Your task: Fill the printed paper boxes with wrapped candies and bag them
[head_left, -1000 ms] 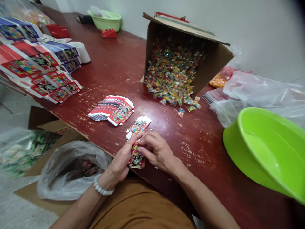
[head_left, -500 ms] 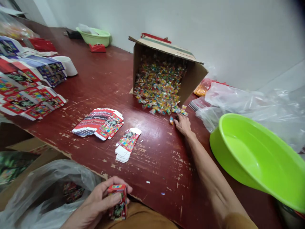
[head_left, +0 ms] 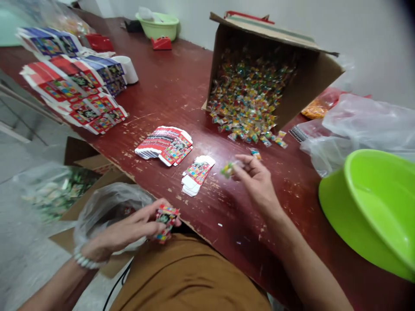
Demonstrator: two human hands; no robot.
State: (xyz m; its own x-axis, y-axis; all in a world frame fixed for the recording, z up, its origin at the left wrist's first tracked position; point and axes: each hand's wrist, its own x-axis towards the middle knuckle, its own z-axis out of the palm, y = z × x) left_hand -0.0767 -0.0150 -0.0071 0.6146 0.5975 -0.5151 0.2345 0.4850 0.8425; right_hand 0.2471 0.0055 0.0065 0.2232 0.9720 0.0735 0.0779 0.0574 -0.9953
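Observation:
At the table's near edge, my left hand [head_left: 142,226] is closed around a small red printed candy box [head_left: 166,222]. My right hand [head_left: 257,183] pinches a wrapped candy [head_left: 228,169] with a yellow and green filling, held above the table and blurred by motion. Just behind those fingers one more wrapped candy [head_left: 255,153] lies on the tabletop. A cardboard carton [head_left: 311,90] lies on its side, and many wrapped candies [head_left: 249,103] spill from its mouth. Between my hands and the carton are a short stack of flat boxes [head_left: 197,172] and a fanned pile of flat boxes [head_left: 165,144].
A bright green basin [head_left: 366,216] stands at the right, beside clear plastic bags [head_left: 366,121]. Stacked box sheets [head_left: 84,90] and a white cup-like roll [head_left: 128,69] are at the left. Below the edge sits a bag-lined carton [head_left: 110,203]. A pale green basin [head_left: 158,26] stands farther back.
My right hand has come back from the candies at the carton's mouth toward me, now with a wrapped candy in its fingers. My left hand still holds the box. The camera view has shifted left.

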